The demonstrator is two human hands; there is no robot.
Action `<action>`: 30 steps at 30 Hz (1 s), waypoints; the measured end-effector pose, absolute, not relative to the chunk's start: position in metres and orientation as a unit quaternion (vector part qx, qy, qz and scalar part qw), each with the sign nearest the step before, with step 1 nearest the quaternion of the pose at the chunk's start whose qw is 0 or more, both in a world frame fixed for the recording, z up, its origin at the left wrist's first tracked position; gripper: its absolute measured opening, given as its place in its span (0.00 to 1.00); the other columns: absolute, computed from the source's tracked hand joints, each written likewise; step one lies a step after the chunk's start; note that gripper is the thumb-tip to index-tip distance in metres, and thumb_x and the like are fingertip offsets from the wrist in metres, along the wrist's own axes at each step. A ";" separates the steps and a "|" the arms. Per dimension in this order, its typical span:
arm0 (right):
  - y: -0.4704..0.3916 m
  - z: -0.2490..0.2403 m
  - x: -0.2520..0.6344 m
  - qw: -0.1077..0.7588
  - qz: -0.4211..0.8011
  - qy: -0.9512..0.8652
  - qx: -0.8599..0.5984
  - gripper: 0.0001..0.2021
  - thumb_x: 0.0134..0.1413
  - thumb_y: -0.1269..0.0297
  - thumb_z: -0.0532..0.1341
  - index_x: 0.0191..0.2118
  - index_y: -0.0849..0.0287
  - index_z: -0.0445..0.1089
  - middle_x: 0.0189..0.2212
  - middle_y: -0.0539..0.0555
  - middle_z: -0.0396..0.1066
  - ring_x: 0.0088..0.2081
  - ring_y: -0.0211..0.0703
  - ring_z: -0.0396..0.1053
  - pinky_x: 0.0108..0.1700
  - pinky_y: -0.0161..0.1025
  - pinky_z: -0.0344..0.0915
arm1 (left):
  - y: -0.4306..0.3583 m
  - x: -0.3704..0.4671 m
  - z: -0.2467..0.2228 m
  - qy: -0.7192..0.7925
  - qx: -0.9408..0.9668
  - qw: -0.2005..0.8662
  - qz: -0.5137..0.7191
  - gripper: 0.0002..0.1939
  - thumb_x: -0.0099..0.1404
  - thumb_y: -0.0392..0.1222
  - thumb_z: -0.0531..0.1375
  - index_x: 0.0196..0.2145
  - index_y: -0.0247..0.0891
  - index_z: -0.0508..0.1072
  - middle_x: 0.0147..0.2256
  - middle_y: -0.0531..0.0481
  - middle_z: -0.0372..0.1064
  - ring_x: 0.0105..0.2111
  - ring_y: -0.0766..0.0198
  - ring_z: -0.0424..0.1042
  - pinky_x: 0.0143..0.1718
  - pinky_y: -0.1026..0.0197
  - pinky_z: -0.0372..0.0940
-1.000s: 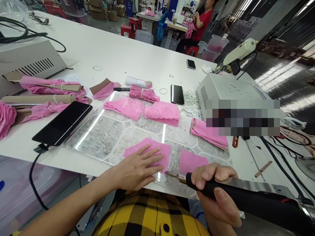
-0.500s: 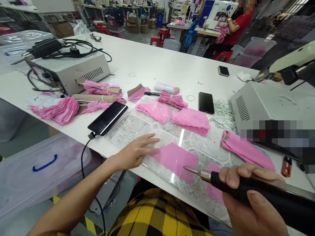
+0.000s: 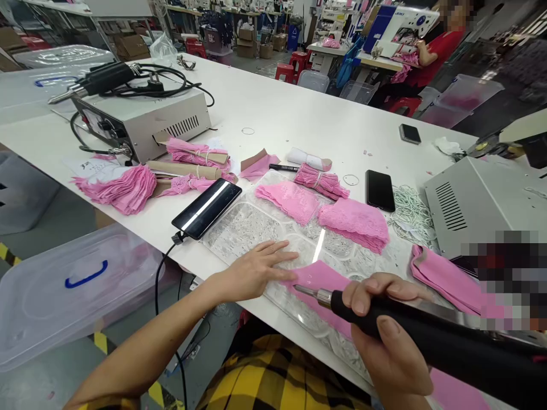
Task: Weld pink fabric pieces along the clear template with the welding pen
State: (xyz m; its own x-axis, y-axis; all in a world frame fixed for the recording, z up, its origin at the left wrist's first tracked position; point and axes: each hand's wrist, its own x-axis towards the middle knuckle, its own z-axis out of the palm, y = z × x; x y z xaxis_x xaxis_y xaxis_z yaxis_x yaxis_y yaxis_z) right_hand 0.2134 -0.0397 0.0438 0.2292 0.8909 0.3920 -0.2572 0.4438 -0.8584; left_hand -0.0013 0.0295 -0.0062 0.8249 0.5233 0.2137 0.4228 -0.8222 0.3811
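While touching the pink piece (image 3: 318, 273) on the clear mat's (image 3: 245, 230) near side with spread fingers of the left hand (image 3: 252, 274), gripping the black tool (image 3: 453, 344) in the right hand (image 3: 395, 361) (fingers curled round). Just brought leftward, leaving less finger room! Farther out, on to lace stacks (image 3: 354, 223).

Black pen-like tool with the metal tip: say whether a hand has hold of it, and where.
Held: the right hand grips the black tool by its dark handle, just behind the metal tip section.
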 end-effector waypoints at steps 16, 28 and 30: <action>-0.035 0.039 0.195 0.684 0.416 -0.495 -0.339 0.08 0.54 0.68 0.60 0.41 0.52 0.64 0.34 0.48 0.60 0.26 0.33 0.64 0.31 0.40 0.67 | 0.030 0.001 -0.009 0.266 0.931 0.171 0.182 0.28 0.59 0.21 0.52 0.49 0.46 0.75 0.60 0.51 0.62 0.64 0.49 0.53 0.59 0.45 0.58; -0.034 0.038 0.193 0.680 0.404 -0.500 -0.352 0.08 0.53 0.66 0.61 0.39 0.52 0.64 0.33 0.48 0.60 0.25 0.33 0.64 0.29 0.40 0.68 | 0.029 0.000 -0.012 0.267 0.926 0.176 0.199 0.27 0.59 0.22 0.53 0.49 0.46 0.76 0.60 0.51 0.63 0.64 0.49 0.53 0.60 0.46 0.57; -0.034 0.038 0.193 0.680 0.400 -0.500 -0.357 0.07 0.53 0.66 0.61 0.39 0.52 0.64 0.33 0.48 0.60 0.25 0.33 0.63 0.29 0.40 0.68 | 0.029 0.000 -0.012 0.266 0.926 0.176 0.203 0.26 0.60 0.22 0.53 0.49 0.45 0.76 0.59 0.50 0.63 0.64 0.49 0.53 0.60 0.47 0.58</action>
